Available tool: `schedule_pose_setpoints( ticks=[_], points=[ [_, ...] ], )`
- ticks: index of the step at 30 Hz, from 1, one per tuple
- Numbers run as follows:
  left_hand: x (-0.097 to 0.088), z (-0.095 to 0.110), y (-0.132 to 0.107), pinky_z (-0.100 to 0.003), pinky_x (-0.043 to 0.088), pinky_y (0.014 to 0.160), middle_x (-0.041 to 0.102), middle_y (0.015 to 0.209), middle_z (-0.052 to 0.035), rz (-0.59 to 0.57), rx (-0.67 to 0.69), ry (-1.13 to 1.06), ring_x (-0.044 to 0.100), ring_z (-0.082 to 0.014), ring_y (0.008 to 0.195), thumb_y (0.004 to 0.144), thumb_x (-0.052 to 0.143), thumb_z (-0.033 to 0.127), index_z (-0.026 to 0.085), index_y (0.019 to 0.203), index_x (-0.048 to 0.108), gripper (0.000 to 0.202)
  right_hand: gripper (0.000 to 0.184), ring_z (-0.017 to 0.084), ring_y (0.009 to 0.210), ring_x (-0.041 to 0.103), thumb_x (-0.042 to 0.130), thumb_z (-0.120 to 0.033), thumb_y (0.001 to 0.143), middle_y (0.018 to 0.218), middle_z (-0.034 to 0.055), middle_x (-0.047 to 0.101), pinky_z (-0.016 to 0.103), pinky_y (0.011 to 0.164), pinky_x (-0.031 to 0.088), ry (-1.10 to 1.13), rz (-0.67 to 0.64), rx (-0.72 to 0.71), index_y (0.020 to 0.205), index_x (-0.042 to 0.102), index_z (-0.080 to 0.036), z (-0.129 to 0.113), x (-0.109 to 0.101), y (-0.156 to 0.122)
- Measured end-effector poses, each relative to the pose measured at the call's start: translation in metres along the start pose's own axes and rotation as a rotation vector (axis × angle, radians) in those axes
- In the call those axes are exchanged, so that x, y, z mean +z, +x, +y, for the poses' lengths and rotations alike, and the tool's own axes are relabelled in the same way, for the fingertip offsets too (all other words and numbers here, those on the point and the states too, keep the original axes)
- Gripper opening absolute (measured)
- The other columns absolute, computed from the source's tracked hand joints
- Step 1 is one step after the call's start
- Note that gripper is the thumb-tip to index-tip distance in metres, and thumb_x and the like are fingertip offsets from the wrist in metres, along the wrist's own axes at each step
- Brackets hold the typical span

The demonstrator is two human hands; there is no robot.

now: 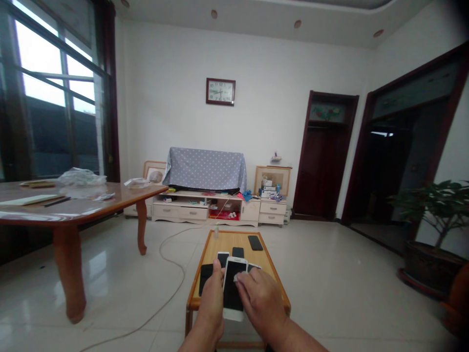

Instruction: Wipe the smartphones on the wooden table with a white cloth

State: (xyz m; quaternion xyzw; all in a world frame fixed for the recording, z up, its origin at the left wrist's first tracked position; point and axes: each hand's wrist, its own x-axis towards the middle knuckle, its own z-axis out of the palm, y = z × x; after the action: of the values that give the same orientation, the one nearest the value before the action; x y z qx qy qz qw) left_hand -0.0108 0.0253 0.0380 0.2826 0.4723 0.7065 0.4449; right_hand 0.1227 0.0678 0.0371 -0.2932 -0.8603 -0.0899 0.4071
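My left hand (211,299) grips a white smartphone (231,296) by its left edge, thumb along the side, dark screen facing me. Against that screen my right hand (263,299) pinches a small white piece (236,277) that looks like tissue or cloth. Both hands are above the near part of a low wooden table (209,254). Beyond and beside them lie a black phone (255,243), a smaller dark phone (238,252), a white-edged phone (223,257), a dark flat device (205,277) and another white phone (254,267), partly hidden.
A small clear bottle (216,231) stands at the table's far left corner. To the left is a large wooden table (120,191) with plastic bags. A cable (182,269) runs over the tiled floor. A potted plant (434,259) is at right; a TV cabinet (172,210) is along the wall.
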Motion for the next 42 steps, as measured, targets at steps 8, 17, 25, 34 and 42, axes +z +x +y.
schedule_pose_setpoints(
  ticks=[8,17,25,34,42],
  points=[
    [0.015,-0.028,0.040,-0.030,0.048,0.087,0.076,0.096,-0.0075,0.043,0.062,0.108,0.065,-0.0235,0.096,0.074,0.075,0.057,0.012,0.097,0.076,0.050,0.014,0.022,0.077,0.055,0.053,-0.023,0.099,0.082,0.0036,0.060,0.033,0.068,0.034,0.030,0.000,0.034,0.093,0.066,-0.024,0.031,0.043,0.000],
    [0.018,-0.054,0.111,-0.039,0.054,0.090,0.079,0.093,-0.0100,0.228,-0.100,-0.039,0.073,-0.0252,0.091,0.076,0.075,0.041,0.012,0.104,0.075,0.040,0.011,0.020,0.085,0.061,0.052,-0.022,0.091,0.089,0.0043,0.064,0.030,0.076,0.046,0.459,0.156,0.534,0.087,0.062,-0.022,0.109,0.082,0.014],
    [0.011,-0.098,0.190,-0.040,0.059,0.078,0.078,0.087,-0.0107,0.232,-0.191,-0.107,0.075,-0.0264,0.080,0.077,0.075,0.043,0.011,0.102,0.073,0.041,0.027,0.020,0.072,0.064,0.042,-0.033,0.095,0.074,0.0018,0.066,0.027,0.063,0.045,0.698,0.053,0.862,0.089,0.065,-0.020,0.137,0.142,0.005],
    [0.001,-0.124,0.255,-0.034,0.054,0.079,0.077,0.095,-0.0114,0.188,-0.151,-0.060,0.072,-0.0249,0.088,0.076,0.075,0.051,0.009,0.098,0.073,0.047,0.061,0.033,0.103,0.069,0.073,-0.048,0.078,0.120,0.0131,0.066,0.037,0.087,0.050,0.247,-0.346,0.760,0.131,0.059,-0.022,0.140,0.197,0.017],
    [0.014,-0.145,0.293,-0.034,0.053,0.078,0.077,0.089,-0.0077,0.112,-0.200,-0.056,0.071,-0.0245,0.086,0.071,0.079,0.051,0.011,0.095,0.074,0.046,0.057,0.034,0.099,0.071,0.072,-0.049,0.074,0.114,0.0136,0.066,0.040,0.083,0.054,0.177,-0.493,0.794,0.123,0.063,-0.022,0.171,0.230,0.047]
  ],
)
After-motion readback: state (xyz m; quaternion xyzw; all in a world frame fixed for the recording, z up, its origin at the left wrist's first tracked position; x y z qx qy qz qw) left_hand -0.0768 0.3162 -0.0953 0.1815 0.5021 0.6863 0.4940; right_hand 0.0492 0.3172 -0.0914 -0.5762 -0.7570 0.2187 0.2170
